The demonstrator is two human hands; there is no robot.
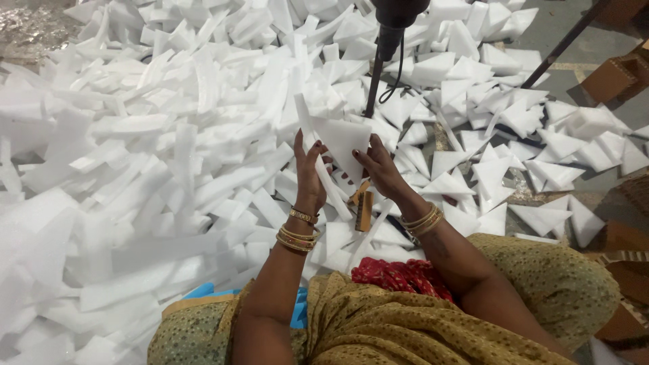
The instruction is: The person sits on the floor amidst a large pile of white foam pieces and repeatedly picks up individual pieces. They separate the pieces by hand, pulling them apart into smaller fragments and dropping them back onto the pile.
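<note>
Two hands of mine are up in front of me, and between them I hold one white foam triangle (343,140). My left hand (309,177) closes on its left edge, the thumb lying across the near face and the fingers hidden behind the foam, where I cannot see them. My right hand (380,167) pinches the lower right edge, fingertips (357,155) pressed on the foam. The piece stands nearly upright, its point toward my lap, and its top corner sits just beside the dark metal rod (373,91) that comes down from the black tool (394,20) hanging above. A thin white foam strip (318,159) runs slantwise along the triangle's left side, under my left hand.

I count one triangle in my grip, one rod, one black cable (399,71) looping beside it. The loose foam I cannot count: long strips (169,169) heaped to my left, many cut triangles (500,135) spread to my right. Gold bangles ring both wrists, several on the left (299,233) and several on the right (422,220). One small brown block (364,211) lies on the foam below my hands. Brown cardboard pieces (615,78) lie at the far right edge.
</note>
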